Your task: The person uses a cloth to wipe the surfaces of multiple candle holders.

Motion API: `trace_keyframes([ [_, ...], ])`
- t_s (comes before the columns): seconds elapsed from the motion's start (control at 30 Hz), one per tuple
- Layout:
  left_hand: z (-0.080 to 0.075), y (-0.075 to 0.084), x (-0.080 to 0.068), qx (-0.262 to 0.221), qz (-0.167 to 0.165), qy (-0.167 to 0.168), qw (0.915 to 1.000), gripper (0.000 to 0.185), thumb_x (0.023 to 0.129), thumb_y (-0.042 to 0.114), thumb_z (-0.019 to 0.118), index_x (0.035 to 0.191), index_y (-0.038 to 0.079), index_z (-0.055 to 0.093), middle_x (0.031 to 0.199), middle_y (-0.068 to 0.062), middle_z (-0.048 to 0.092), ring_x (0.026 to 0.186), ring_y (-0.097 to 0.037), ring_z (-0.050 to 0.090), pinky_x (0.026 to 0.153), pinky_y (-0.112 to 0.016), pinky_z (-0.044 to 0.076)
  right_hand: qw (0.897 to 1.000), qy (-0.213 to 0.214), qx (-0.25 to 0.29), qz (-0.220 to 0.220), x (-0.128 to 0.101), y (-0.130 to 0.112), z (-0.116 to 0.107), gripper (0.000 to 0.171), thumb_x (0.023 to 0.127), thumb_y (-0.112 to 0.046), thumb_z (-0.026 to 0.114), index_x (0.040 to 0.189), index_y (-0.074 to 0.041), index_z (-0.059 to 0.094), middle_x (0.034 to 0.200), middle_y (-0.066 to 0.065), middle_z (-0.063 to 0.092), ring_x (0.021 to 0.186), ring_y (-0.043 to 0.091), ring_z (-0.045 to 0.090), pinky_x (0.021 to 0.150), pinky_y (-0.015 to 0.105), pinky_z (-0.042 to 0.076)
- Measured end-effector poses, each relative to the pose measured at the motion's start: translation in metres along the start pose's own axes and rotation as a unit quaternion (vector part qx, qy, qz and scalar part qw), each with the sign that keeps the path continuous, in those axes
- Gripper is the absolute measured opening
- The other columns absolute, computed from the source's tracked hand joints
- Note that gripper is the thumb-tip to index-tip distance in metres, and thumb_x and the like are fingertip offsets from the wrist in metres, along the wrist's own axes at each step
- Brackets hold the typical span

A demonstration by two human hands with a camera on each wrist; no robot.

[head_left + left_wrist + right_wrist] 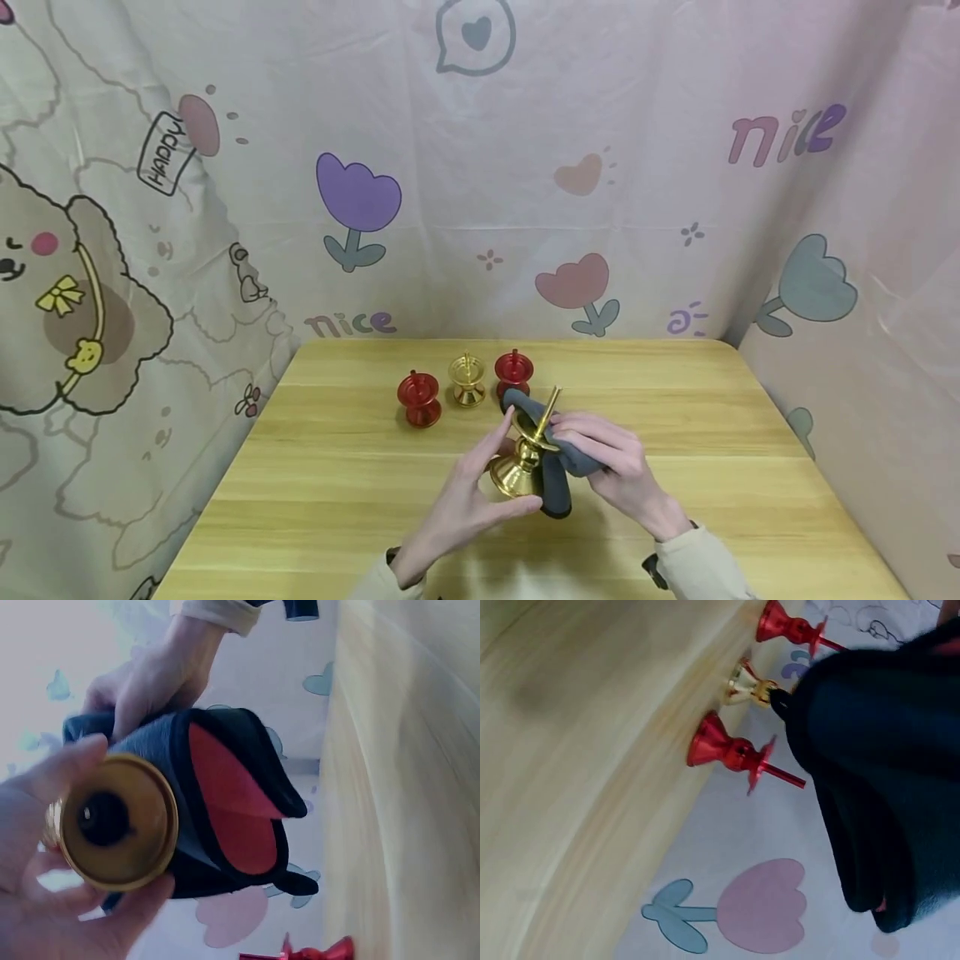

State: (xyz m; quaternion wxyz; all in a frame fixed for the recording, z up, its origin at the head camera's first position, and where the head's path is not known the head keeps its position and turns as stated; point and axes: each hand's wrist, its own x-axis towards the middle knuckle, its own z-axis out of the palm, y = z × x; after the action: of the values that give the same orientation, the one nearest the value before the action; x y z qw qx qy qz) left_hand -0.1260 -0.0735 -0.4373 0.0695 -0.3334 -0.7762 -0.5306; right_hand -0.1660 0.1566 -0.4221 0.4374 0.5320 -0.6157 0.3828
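My left hand [467,502] grips a shiny gold candle holder [516,476] around its flared foot, above the table. The holder leans to the right, with a thin upright rod rising from its dish. In the left wrist view its round hollow underside [154,817] faces the camera. A dark grey cloth [556,487] with black edging and a red inner side is in my right hand [617,457], pinched against the dish and rod. Folds of the cloth [885,765] hang down and fill much of the right wrist view. Some right fingertips are hidden by the cloth.
Behind the hands on the wooden table [315,500] stand a red candle holder [422,400], a smaller-looking gold one [468,379] and another red one [513,371], partly covered by the cloth. A printed curtain [480,125] encloses the table's back and sides.
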Motion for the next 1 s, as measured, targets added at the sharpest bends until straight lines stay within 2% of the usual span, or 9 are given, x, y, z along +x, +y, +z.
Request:
trace_keyframes([
  [0.13, -0.007, -0.007, -0.003, -0.083, -0.015, -0.028, 0.9961, 0.100, 0.079, 0.015, 0.086, 0.160, 0.017, 0.028, 0.114, -0.012, 0.068, 0.105, -0.010, 0.064, 0.092, -0.029, 0.058, 0.999, -0.018, 0.034, -0.001, 0.000, -0.001, 0.001, 0.015, 0.097, 0.001, 0.061, 0.102, 0.009, 0.072, 0.099, 0.021, 0.072, 0.098, 0.032, 0.071, 0.097, 0.031, 0.058],
  [0.23, -0.011, -0.011, -0.005, -0.150, -0.033, -0.059, 0.9864, 0.099, 0.079, 0.007, 0.084, 0.160, 0.016, 0.027, 0.116, -0.020, 0.064, 0.109, -0.008, 0.063, 0.094, -0.028, 0.057, 0.998, -0.015, 0.053, -0.002, 0.000, -0.001, 0.003, 0.014, 0.096, 0.000, 0.063, 0.102, 0.009, 0.072, 0.100, 0.022, 0.072, 0.100, 0.032, 0.071, 0.097, 0.031, 0.058],
  [0.33, -0.011, -0.011, -0.005, -0.174, -0.043, -0.063, 0.9818, 0.100, 0.080, 0.005, 0.083, 0.161, 0.018, 0.026, 0.120, -0.021, 0.064, 0.113, -0.008, 0.064, 0.099, -0.029, 0.055, 0.999, -0.002, 0.054, 0.000, 0.001, -0.001, 0.004, 0.013, 0.095, 0.002, 0.063, 0.100, 0.010, 0.072, 0.099, 0.022, 0.072, 0.102, 0.032, 0.071, 0.098, 0.031, 0.058],
  [0.4, -0.008, -0.009, -0.005, -0.144, -0.032, -0.044, 0.9881, 0.100, 0.081, 0.009, 0.083, 0.161, 0.019, 0.024, 0.124, -0.018, 0.067, 0.115, -0.011, 0.065, 0.102, -0.031, 0.055, 0.999, 0.012, 0.037, 0.004, 0.001, 0.000, 0.005, 0.013, 0.096, 0.003, 0.062, 0.097, 0.010, 0.072, 0.097, 0.023, 0.072, 0.102, 0.031, 0.072, 0.097, 0.031, 0.058],
  [0.5, -0.002, -0.006, -0.004, -0.041, 0.016, -0.001, 0.9990, 0.102, 0.081, 0.019, 0.086, 0.161, 0.015, 0.024, 0.127, -0.011, 0.070, 0.119, -0.017, 0.066, 0.104, -0.039, 0.054, 1.000, 0.028, -0.004, 0.010, 0.001, 0.000, 0.004, 0.018, 0.097, 0.004, 0.057, 0.093, 0.010, 0.073, 0.093, 0.022, 0.073, 0.098, 0.031, 0.072, 0.096, 0.030, 0.058],
  [0.6, 0.004, -0.004, -0.002, 0.073, 0.069, 0.038, 0.9942, 0.104, 0.078, 0.029, 0.088, 0.159, 0.008, 0.027, 0.128, -0.007, 0.069, 0.119, -0.021, 0.066, 0.103, -0.044, 0.054, 0.999, 0.026, -0.040, 0.007, 0.001, 0.000, 0.003, 0.021, 0.098, 0.003, 0.055, 0.091, 0.009, 0.074, 0.091, 0.022, 0.073, 0.093, 0.033, 0.072, 0.096, 0.031, 0.059],
  [0.7, 0.007, -0.003, -0.002, 0.116, 0.097, 0.057, 0.9868, 0.102, 0.076, 0.030, 0.088, 0.158, 0.006, 0.031, 0.126, -0.006, 0.069, 0.116, -0.020, 0.066, 0.101, -0.042, 0.055, 0.998, 0.012, -0.054, 0.003, 0.001, 0.000, 0.003, 0.021, 0.099, 0.001, 0.055, 0.092, 0.009, 0.074, 0.092, 0.021, 0.073, 0.091, 0.033, 0.072, 0.096, 0.031, 0.059],
  [0.83, 0.005, -0.005, -0.002, 0.048, 0.110, 0.051, 0.9914, 0.096, 0.079, 0.017, 0.087, 0.156, 0.003, 0.032, 0.122, -0.010, 0.070, 0.113, -0.020, 0.068, 0.099, -0.037, 0.057, 0.999, 0.001, -0.036, 0.006, 0.002, 0.000, 0.002, 0.018, 0.099, 0.000, 0.057, 0.096, 0.009, 0.073, 0.095, 0.021, 0.073, 0.095, 0.033, 0.072, 0.097, 0.031, 0.058],
  [1.0, -0.005, -0.009, -0.003, -0.105, 0.072, -0.016, 0.9917, 0.092, 0.083, 0.003, 0.081, 0.158, 0.007, 0.028, 0.124, -0.021, 0.068, 0.117, -0.016, 0.066, 0.099, -0.036, 0.058, 1.000, -0.001, 0.017, 0.016, 0.003, -0.001, 0.000, 0.015, 0.097, -0.003, 0.063, 0.101, 0.009, 0.072, 0.098, 0.022, 0.071, 0.102, 0.030, 0.071, 0.100, 0.029, 0.056],
])
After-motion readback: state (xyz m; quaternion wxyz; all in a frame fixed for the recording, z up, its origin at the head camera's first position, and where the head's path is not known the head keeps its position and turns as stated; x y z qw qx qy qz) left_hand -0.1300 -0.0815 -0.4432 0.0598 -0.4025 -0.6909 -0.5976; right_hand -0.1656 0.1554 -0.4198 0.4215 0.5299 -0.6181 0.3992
